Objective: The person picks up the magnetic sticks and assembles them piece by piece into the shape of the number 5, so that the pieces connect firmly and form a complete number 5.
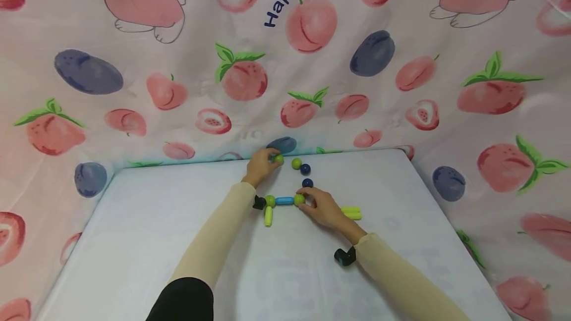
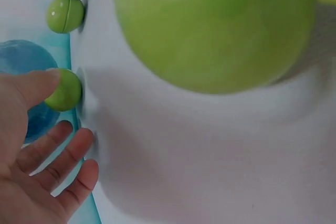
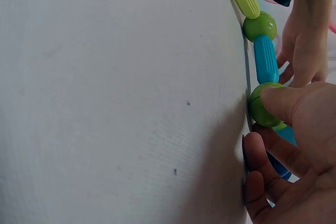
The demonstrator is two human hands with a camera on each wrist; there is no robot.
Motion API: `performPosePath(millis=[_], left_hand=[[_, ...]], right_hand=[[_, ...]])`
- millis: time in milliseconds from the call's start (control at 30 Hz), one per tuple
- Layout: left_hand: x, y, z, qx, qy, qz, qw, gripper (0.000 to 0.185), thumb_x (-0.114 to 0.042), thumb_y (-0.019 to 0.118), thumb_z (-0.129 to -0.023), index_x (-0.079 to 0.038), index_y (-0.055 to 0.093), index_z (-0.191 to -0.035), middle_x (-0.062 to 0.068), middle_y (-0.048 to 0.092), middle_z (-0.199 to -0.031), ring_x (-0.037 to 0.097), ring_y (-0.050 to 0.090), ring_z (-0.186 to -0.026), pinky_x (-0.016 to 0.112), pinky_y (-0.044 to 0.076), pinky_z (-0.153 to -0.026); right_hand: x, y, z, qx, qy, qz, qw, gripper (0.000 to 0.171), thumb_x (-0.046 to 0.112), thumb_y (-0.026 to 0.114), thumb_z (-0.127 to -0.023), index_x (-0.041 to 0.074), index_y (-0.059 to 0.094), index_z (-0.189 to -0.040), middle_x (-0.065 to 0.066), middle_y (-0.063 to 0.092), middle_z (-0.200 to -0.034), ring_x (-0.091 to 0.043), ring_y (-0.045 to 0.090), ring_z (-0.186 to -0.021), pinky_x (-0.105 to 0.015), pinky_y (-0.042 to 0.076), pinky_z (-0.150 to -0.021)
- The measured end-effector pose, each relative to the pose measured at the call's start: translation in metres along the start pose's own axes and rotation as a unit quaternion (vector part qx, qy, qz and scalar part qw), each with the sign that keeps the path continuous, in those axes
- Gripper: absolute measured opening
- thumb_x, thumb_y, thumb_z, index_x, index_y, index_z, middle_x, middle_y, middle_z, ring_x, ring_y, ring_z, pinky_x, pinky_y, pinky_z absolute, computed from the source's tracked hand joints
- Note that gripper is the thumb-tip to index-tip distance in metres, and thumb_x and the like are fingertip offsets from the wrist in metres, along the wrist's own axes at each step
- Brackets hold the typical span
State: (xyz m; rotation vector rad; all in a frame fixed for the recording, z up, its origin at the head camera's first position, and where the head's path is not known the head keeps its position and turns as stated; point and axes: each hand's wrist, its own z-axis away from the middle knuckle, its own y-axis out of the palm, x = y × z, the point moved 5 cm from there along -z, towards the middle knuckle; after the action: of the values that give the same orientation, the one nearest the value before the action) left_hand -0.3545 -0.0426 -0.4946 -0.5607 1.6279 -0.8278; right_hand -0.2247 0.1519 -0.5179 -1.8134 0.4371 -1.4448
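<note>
The big fruit-printed cloth [image 1: 134,88] hangs on all sides around a pale, soft mat [image 1: 156,241], and on this mat lies a small row: a green ball [image 1: 270,201], a blue stick [image 1: 284,200] and a second green ball [image 1: 299,199], with a lime stick [image 1: 268,216] going down from the first ball. The right hand [image 1: 324,208] presses the second ball with thumb and fingertips, fingers curled around it, and two lime sticks [image 1: 351,212] lie just beside this hand. The left hand [image 1: 260,165] is at the far edge and pinches a loose green ball [image 1: 279,159] between thumb and fingers; another green ball [image 1: 296,163] and two dark blue balls [image 1: 305,169] wait near it. I think it is good to keep the row steady with the right hand and to lift the loose ball gently, because on the soft mat the balls roll easily.
</note>
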Motion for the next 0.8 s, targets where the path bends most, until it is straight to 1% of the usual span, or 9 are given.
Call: performPosePath(millis=[167, 367, 600, 800], left_hand=[[0.0031, 0.0022, -0.0018, 0.003, 0.001, -0.011, 0.9999, 0.035, -0.02, 0.075, -0.095, -0.013, 0.071, -0.129, 0.011, 0.067, -0.129, 0.029, 0.062, -0.118, 0.049, 0.05, -0.097], [0.0002, 0.0035, -0.0009, -0.007, 0.003, 0.0, 1.0, 0.03, -0.015, 0.075, -0.094, -0.011, 0.072, -0.124, 0.013, 0.068, -0.123, 0.03, 0.064, -0.114, 0.049, 0.051, -0.094], [0.0001, 0.0041, -0.0004, -0.014, -0.012, -0.001, 0.9998, 0.027, -0.014, 0.076, -0.094, -0.012, 0.071, -0.12, 0.012, 0.067, -0.118, 0.029, 0.063, -0.108, 0.05, 0.052, -0.09], [0.0018, 0.0044, -0.0008, -0.013, -0.014, -0.001, 0.9998, 0.026, -0.015, 0.076, -0.093, -0.012, 0.072, -0.118, 0.011, 0.068, -0.115, 0.028, 0.063, -0.105, 0.048, 0.052, -0.089]], right_hand=[[0.001, 0.0018, -0.0003, -0.006, -0.01, 0.004, 1.0, 0.037, 0.017, 0.074, -0.096, 0.015, 0.066, -0.133, 0.0, 0.065, -0.107, -0.009, 0.05, -0.068, -0.026, 0.044, -0.062], [0.0019, 0.0, 0.0007, -0.016, -0.016, 0.006, 1.0, 0.036, 0.015, 0.074, -0.096, 0.014, 0.066, -0.131, 0.0, 0.063, -0.101, -0.01, 0.05, -0.068, -0.026, 0.043, -0.062], [0.0021, 0.0003, 0.0009, -0.016, -0.014, 0.006, 1.0, 0.036, 0.016, 0.075, -0.096, 0.014, 0.066, -0.131, 0.0, 0.063, -0.101, -0.01, 0.05, -0.068, -0.026, 0.044, -0.062], [0.0005, 0.0004, 0.0007, -0.017, -0.013, 0.008, 1.0, 0.037, 0.017, 0.075, -0.096, 0.014, 0.066, -0.131, 0.001, 0.064, -0.103, -0.01, 0.05, -0.068, -0.026, 0.044, -0.063]])
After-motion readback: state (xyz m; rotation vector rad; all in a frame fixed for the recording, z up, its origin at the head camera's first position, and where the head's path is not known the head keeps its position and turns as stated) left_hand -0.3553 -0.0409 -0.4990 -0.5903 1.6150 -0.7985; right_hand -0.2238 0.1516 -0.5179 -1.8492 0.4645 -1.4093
